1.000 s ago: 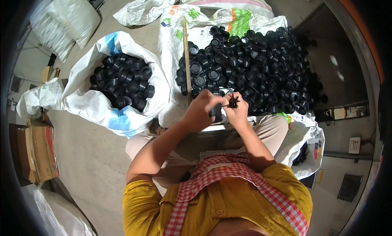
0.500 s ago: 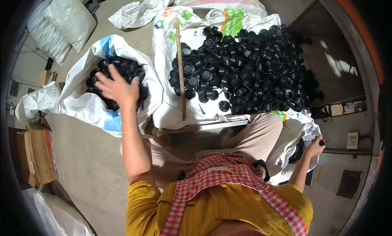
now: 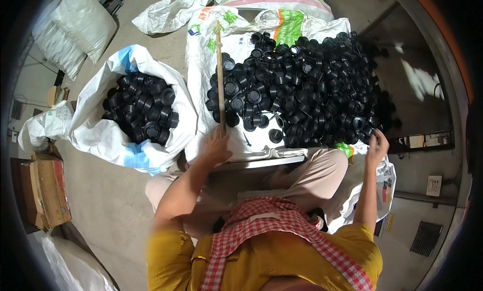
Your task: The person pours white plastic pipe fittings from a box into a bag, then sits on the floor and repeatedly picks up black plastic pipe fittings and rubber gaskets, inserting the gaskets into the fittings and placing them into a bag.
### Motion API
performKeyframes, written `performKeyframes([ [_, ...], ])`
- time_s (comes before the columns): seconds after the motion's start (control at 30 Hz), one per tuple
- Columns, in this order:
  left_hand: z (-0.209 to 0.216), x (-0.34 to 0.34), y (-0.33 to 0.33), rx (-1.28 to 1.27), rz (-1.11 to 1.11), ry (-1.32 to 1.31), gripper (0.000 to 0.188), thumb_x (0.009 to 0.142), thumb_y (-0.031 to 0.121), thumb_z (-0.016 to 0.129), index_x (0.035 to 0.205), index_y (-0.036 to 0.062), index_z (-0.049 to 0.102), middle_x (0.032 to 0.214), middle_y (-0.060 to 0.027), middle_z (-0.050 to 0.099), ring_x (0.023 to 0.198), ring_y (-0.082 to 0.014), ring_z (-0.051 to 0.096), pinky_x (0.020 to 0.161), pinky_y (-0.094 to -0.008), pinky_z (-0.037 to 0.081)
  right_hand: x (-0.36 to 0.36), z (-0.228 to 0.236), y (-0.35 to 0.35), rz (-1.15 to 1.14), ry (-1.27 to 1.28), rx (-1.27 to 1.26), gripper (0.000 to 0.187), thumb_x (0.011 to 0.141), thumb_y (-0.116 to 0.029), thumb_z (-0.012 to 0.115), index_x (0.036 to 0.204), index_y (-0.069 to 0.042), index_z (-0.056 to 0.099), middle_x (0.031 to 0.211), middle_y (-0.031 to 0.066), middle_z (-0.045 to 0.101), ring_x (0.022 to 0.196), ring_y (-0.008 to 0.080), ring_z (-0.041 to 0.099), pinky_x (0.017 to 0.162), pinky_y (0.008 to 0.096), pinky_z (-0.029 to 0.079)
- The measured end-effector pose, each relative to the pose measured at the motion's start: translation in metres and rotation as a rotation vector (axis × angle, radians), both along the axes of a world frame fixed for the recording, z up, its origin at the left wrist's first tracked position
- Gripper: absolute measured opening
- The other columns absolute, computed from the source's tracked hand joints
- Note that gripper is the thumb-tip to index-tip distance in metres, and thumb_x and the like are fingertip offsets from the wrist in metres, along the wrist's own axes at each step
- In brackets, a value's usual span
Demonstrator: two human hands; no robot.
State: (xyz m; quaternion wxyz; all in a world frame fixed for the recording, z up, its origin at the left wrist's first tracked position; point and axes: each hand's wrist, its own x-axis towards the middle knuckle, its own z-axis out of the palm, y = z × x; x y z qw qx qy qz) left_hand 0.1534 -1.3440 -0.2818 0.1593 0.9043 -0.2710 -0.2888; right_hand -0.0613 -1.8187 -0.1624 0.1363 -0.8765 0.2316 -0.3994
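Note:
Black plastic caps (image 3: 302, 89), ring-shaped and many, lie heaped on white woven sacking (image 3: 201, 89) in front of me. A thin wooden stick (image 3: 221, 84) runs along the heap's left side. My left hand (image 3: 215, 149) is at the stick's near end, fingers stretched forward and seemingly holding nothing. At the heap's near right edge, my right hand (image 3: 378, 146) reaches in with fingers apart, its tips against the outermost caps. Whether one of these is gripped is hard to see. To the left, an open white sack (image 3: 183, 117) holds more black caps (image 3: 138, 107).
Beside my right knee stands another white sack (image 3: 352, 193). A metal edge (image 3: 264, 162) borders the sacking near my legs. Cardboard boxes (image 3: 50, 190) are at the far left, stuffed white sacks (image 3: 83, 26) at the back left, and a striped sack (image 3: 274, 0) behind the heap.
My left hand has left the sack of caps and moved right to the stick's near end. My right hand has risen from the right sack to the heap's edge.

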Motion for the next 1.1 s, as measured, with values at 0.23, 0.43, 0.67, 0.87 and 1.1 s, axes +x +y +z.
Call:
performKeyframes([
  [0.23,-0.019,0.000,0.002,-0.022,0.008,-0.033,0.067,0.073,0.024,0.071,0.133,0.0135,0.042,0.146,-0.0316,0.016,0.130,-0.0507,0.027,0.104,-0.0542,0.031,0.266,-0.067,0.037,0.351,0.085,0.326,0.017,0.082,-0.012,0.063,0.096,-0.004,0.067,0.093,0.0120,0.067,0.082,0.0235,0.064,0.075,0.0315,0.049],
  [0.43,-0.012,0.004,0.004,-0.089,0.130,-0.107,0.068,0.075,0.022,0.071,0.135,0.0169,0.040,0.147,-0.0303,0.012,0.129,-0.0491,0.028,0.101,-0.0553,0.033,0.458,-0.129,0.050,0.322,0.422,0.278,0.045,0.076,-0.025,0.071,0.114,-0.004,0.060,0.111,0.0181,0.061,0.105,0.0318,0.057,0.092,0.0386,0.044],
  [0.67,-0.003,0.024,-0.014,0.250,0.149,0.299,0.073,0.073,0.030,0.073,0.136,0.0152,0.040,0.137,-0.0193,0.039,0.122,-0.0380,0.041,0.098,-0.0563,0.029,0.596,-0.220,0.041,0.349,0.474,0.123,0.080,0.071,-0.031,0.077,0.134,-0.002,0.039,0.131,0.0205,0.044,0.121,0.0362,0.043,0.102,0.0414,0.036],
  [0.87,-0.001,0.028,-0.022,0.087,0.401,0.352,0.064,0.069,0.018,0.076,0.125,0.0094,0.047,0.115,-0.0127,0.052,0.105,-0.0311,0.053,0.089,-0.0489,0.035,0.643,-0.244,0.051,0.170,0.876,0.192,0.095,0.064,-0.056,0.076,0.144,-0.033,0.030,0.148,0.0236,0.023,0.132,0.0444,0.030,0.107,0.0559,0.023],
  [1.1,-0.011,0.004,-0.014,-0.457,1.030,0.185,0.048,0.072,-0.006,0.059,0.117,0.0001,0.044,0.097,-0.0088,0.052,0.086,-0.0175,0.054,0.072,-0.0250,0.044,0.621,-0.229,0.131,0.855,1.469,-0.164,0.061,0.066,-0.044,0.071,0.120,-0.019,0.060,0.126,0.0168,0.050,0.115,0.0345,0.051,0.094,0.0446,0.043],
])
